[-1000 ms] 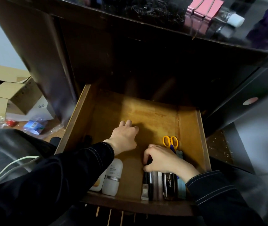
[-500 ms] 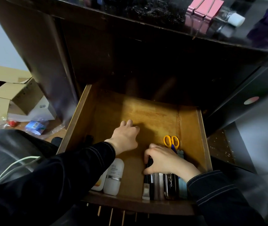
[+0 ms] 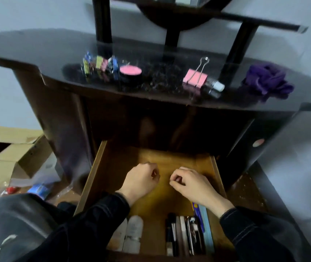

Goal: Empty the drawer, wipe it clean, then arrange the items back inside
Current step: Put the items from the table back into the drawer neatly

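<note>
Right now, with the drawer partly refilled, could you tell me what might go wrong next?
The small bottle lies near the front edge of the desktop beside the pink binder clip; a reaching arm could knock it into the drawer. The right sleeve sits beside the brush row and may drag it askew.

Both arms, in dark sleeves with pale stitching at the cuffs, reach forward and down from the bottom of the view, the bare wrists angling toward each other so that the two hands sit close side by side, backs up, with a narrow gap between them. The left hand [image 3: 140, 181] is curled into a loose fist, knuckles raised and fingertips tucked under toward the palm, with nothing seen in it. The right hand [image 3: 193, 184] is curled likewise, its thumb tip laid against the bent forefinger, nothing visible between them.
</note>
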### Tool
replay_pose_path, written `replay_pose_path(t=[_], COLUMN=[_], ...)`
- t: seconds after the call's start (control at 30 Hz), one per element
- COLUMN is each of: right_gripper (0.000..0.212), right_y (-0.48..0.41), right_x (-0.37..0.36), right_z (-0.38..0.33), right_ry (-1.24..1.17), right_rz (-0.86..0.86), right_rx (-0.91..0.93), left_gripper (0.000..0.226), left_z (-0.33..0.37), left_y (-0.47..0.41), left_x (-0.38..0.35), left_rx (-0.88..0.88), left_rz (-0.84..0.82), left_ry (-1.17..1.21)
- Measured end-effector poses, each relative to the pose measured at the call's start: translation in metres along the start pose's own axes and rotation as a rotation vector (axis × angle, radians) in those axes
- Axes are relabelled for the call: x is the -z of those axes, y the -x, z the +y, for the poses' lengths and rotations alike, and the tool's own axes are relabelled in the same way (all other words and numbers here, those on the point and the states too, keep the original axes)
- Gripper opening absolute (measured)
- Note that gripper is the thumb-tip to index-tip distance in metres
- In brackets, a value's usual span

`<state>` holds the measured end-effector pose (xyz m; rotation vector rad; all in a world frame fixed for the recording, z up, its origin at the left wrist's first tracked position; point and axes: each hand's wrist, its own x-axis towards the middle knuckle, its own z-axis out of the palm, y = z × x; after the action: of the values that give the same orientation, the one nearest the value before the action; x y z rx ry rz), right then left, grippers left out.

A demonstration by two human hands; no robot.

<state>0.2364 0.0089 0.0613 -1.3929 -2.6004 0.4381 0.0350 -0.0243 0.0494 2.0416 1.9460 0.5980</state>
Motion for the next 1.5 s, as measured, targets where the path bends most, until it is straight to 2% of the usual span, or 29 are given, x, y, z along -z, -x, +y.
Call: replay_pose_path(t=[0.2,0.37,0.4,0.47,0.57,0.67,0.73,0.8,0.9,1.03,1.13,1.23,1.37,1.5], right_gripper=[0.007,0.008,0.008,0.017,0.047,0.078,0.089,0.086,0.069,0.056,0.054,0.052,0.048,0.039], right_y=[-0.004,-0.028,-0.039,-0.062,-0.093,-0.119,-0.131,-0.139,-0.143,-0.145,-0.146,-0.147,-0.145,-0.143], right_x=[0.116,0.176,0.182,0.189,0.192,0.193,0.194,0.194,0.193,0.192,0.195,0.198,0.201,0.198], right_z=[-0.066,-0.109,-0.114,-0.123,-0.132,-0.143,-0.153,-0.161,-0.164,-0.152,-0.143,-0.133,-0.126,-0.130], right_ry=[-0.157,-0.245,-0.243,-0.241,-0.213,-0.219,-0.270,-0.308,-0.265,-0.161,-0.087,-0.074,-0.069,-0.072], right_rz=[0.440,0.719,0.729,0.638,0.440,0.341,0.302,0.266,0.282,0.455,0.495,0.522,0.577,0.663], right_rx=[0.195,0.271,0.252,0.189,0.073,0.071,0.102,0.144,0.161,0.009,-0.089,-0.110,-0.127,-0.049], left_gripper=[0.010,0.006,0.006,0.006,0.009,0.014,0.021,0.034,0.052,0.070,0.078,0.073,0.045,0.042], left_z=[0.034,0.047,0.046,0.042,0.029,0.010,-0.004,-0.017,-0.029,-0.034,-0.029,-0.023,-0.016,-0.016], left_y=[0.014,0.017,0.016,0.009,-0.008,-0.025,-0.037,-0.049,-0.063,-0.080,-0.095,-0.110,-0.119,-0.119], left_x=[0.099,0.174,0.185,0.207,0.232,0.249,0.256,0.261,0.268,0.274,0.275,0.272,0.267,0.266], left_rx=[-0.225,-0.305,-0.305,-0.287,-0.218,-0.143,-0.094,-0.035,0.070,0.096,0.040,0.016,-0.035,-0.077], left_rz=[0.327,0.577,0.628,0.715,0.779,0.822,0.843,0.805,0.654,0.424,0.307,0.260,0.251,0.263], left_ry=[0.159,0.233,0.235,0.218,0.176,0.134,0.031,-0.042,0.062,0.056,-0.029,-0.109,-0.232,-0.266])
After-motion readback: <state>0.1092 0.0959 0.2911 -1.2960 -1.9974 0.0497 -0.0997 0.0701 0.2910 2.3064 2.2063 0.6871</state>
